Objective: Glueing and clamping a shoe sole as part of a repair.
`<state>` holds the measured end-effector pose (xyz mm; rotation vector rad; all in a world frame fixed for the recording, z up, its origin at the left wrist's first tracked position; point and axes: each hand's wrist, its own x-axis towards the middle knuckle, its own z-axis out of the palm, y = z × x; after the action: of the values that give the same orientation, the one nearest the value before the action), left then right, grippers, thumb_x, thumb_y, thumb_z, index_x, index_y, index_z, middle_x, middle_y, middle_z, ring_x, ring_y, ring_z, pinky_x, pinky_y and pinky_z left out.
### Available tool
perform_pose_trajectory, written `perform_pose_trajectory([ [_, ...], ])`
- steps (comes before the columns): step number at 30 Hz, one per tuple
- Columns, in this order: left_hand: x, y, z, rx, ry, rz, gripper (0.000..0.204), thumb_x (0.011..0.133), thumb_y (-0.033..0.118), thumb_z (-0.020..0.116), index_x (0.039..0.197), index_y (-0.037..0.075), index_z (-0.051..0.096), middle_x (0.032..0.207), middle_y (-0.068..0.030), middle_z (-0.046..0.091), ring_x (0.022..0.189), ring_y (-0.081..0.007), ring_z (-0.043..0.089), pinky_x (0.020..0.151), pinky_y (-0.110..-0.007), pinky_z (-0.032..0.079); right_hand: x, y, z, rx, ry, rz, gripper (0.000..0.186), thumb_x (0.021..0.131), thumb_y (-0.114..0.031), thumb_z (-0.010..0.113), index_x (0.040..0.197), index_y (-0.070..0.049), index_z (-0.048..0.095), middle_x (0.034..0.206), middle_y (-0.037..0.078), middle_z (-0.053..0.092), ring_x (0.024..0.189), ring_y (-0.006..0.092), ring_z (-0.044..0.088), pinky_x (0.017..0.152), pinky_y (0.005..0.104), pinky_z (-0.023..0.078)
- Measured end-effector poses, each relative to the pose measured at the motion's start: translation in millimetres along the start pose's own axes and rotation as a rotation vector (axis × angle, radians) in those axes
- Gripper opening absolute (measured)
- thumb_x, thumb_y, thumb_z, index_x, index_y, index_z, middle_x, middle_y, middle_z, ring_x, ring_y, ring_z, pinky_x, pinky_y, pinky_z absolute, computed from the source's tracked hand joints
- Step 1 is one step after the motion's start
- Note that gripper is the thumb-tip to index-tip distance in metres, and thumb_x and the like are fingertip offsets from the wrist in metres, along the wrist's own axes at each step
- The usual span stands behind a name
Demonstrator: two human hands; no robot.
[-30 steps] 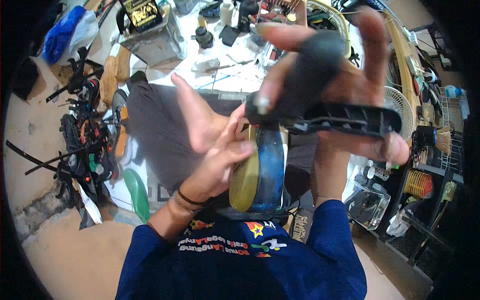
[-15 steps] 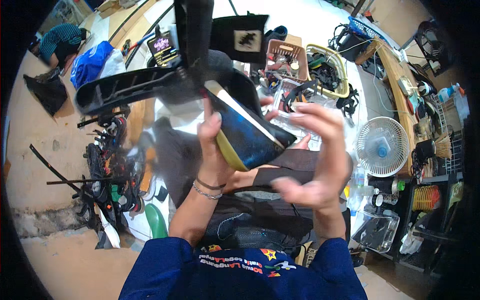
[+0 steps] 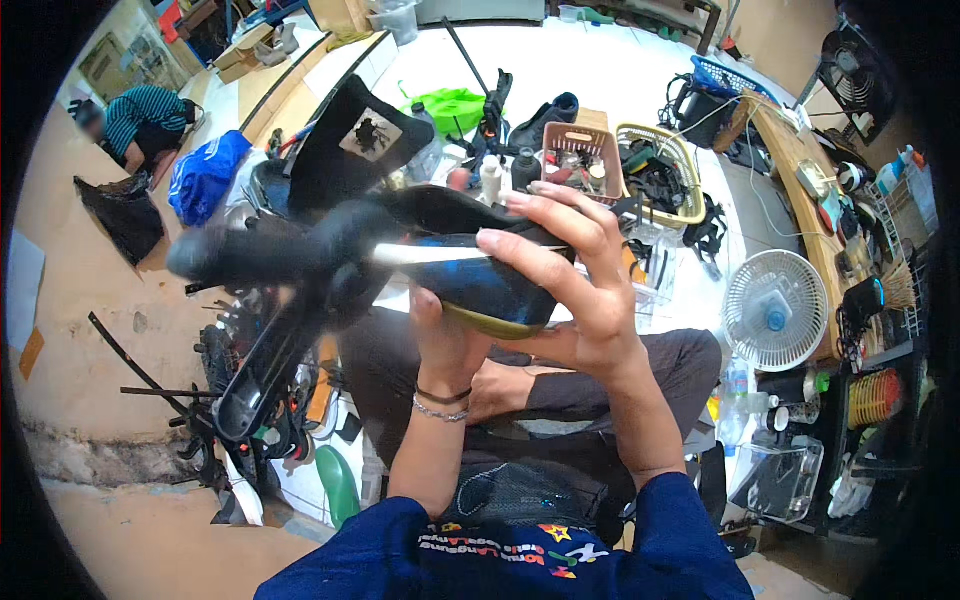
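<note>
Both hands were on one thing above the dark-trousered lap point(image 3: 675, 365): the left hand point(image 3: 450, 350) gripped it from below, thumb against its side, while the right hand point(image 3: 590, 285) curved over its far end, fingers slightly parted. It was a shoe-like piece point(image 3: 480, 280) with a mottled blue-and-black side, a white strip point(image 3: 425, 255) and an olive-yellow base point(image 3: 495, 323). By its look, the handling was partway: strip and base already lay against the side, but blur hid whether the slotted black plastic arm point(image 3: 265, 375) was fixed on; what remained could not be told. Beyond stood a pinkish-brown plastic basket point(image 3: 600, 137) and a yellow plastic basket point(image 3: 694, 180); farther off, a person in a striped top point(image 3: 145, 112) bent low.
</note>
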<state>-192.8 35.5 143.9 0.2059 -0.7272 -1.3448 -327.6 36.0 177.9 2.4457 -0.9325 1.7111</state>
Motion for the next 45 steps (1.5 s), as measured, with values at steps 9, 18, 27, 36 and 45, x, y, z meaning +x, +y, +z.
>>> perform_pose_trajectory([
  [9,-3.0,12.8,-21.2,-0.042,-0.082,-0.098,0.127,0.072,0.043,0.087,0.160,0.023,-0.002,0.147,-0.0311,0.040,0.130,-0.0409,0.050,0.107,-0.051,0.046,-32.3,24.6,21.9,0.108,0.074,-0.170,0.032,0.079,-0.031,0.076,0.111,-0.028,0.077,0.143,0.014,0.046,0.132,0.0341,0.048,0.111,0.0459,0.041],
  [18,-11.7,7.9,-38.0,0.362,-0.251,0.109,0.094,0.087,0.040,0.075,0.155,0.003,0.022,0.148,-0.0275,0.042,0.133,-0.0399,0.048,0.114,-0.054,0.039,-27.6,45.0,14.3,0.378,0.021,-0.135,0.061,0.064,-0.006,0.089,0.119,-0.019,0.067,0.147,0.026,0.037,0.124,0.0407,0.057,0.099,0.0433,0.055],
  [27,-33.3,-11.9,9.1,-0.147,0.430,-0.187,0.102,0.084,0.088,0.031,0.147,0.008,0.040,0.118,-0.0215,0.065,0.084,-0.0414,0.070,0.065,-0.044,0.062,-43.1,41.6,21.6,0.604,0.045,0.101,0.066,0.073,-0.021,0.086,0.130,-0.003,0.060,0.139,0.023,0.054,0.116,0.0334,0.063,0.098,0.0401,0.051],
  [36,-45.4,-11.6,-6.0,-0.041,0.217,-0.291,0.111,0.077,0.094,0.026,0.145,0.008,0.041,0.121,-0.0185,0.063,0.088,-0.0305,0.070,0.063,-0.041,0.063,-55.5,42.5,36.1,0.731,0.158,0.135,0.094,0.059,-0.034,0.097,0.133,0.001,0.050,0.136,0.027,0.056,0.117,0.0301,0.062,0.094,0.0369,0.050],
  [45,-46.8,-9.1,-16.1,0.100,0.105,-0.146,0.106,0.076,0.082,0.040,0.145,0.002,0.037,0.127,-0.0218,0.059,0.097,-0.0345,0.068,0.078,-0.044,0.060,-61.1,36.1,33.7,0.644,0.088,0.054,0.123,0.059,-0.036,0.095,0.148,0.000,0.018,0.140,0.030,0.045,0.128,0.0398,0.051,0.110,0.0479,0.042],
])
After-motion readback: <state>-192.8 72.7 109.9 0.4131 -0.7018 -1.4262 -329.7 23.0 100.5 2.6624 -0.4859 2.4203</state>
